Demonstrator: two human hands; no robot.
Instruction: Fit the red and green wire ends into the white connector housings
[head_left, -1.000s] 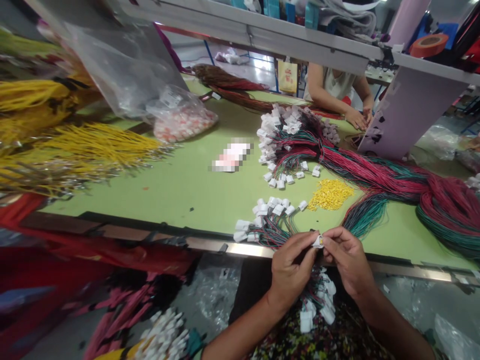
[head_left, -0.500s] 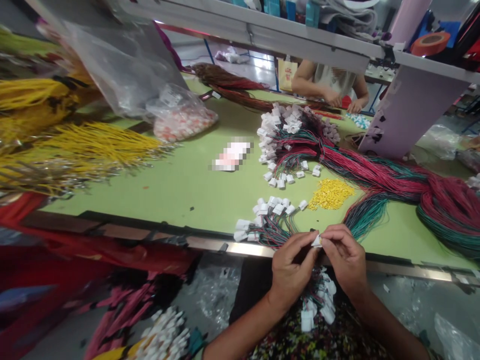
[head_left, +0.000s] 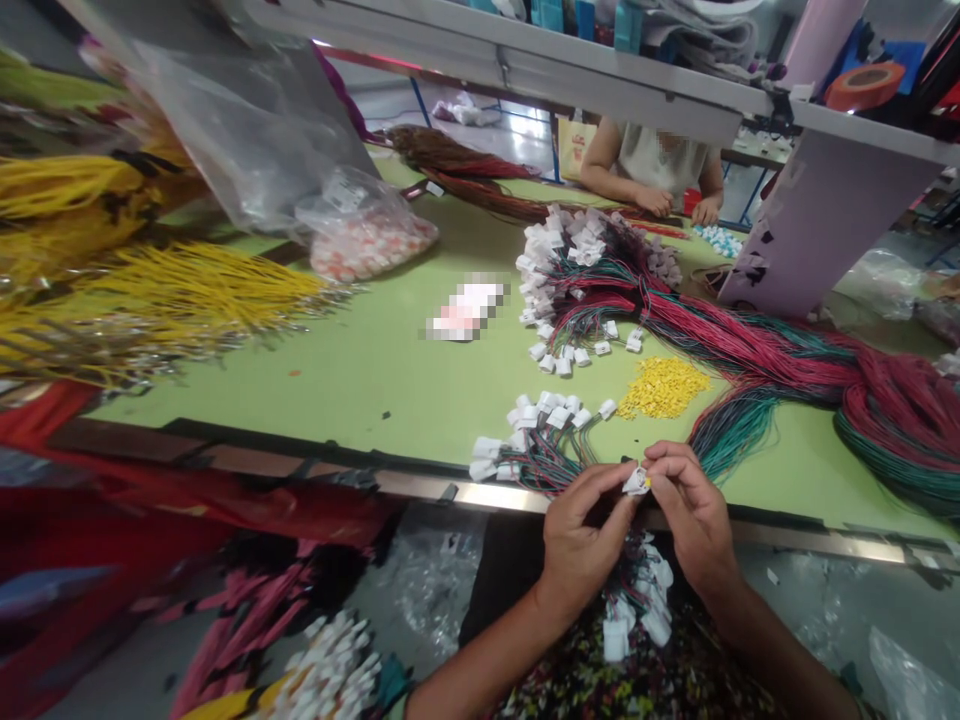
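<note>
Between thumb and fingers, my left hand [head_left: 581, 535] pinches a small white connector [head_left: 636, 482] at the table's front edge. My right hand [head_left: 694, 510] is closed in a pinch at the connector's right side, on a small yellow piece [head_left: 649, 482]. Just beyond lies a pile of tiny yellow pieces [head_left: 667, 388]. To the left of my hands rests a small bunch of wires with white connectors [head_left: 551, 412]. More white connectors on wires [head_left: 637, 605] hang below my hands, over my lap.
A thick bundle of red, black and green wires [head_left: 757, 335] crosses the green table [head_left: 337, 370]. Yellow wires [head_left: 217, 285] and a clear bag of pieces [head_left: 367, 240] lie at left. Across the table sits another person [head_left: 652, 165]. A panel [head_left: 825, 210] stands at right.
The fingers of my right hand have drawn slightly apart from the white connector, showing more of it and the yellow piece. Across the table, the other person's hands have shifted slightly.
</note>
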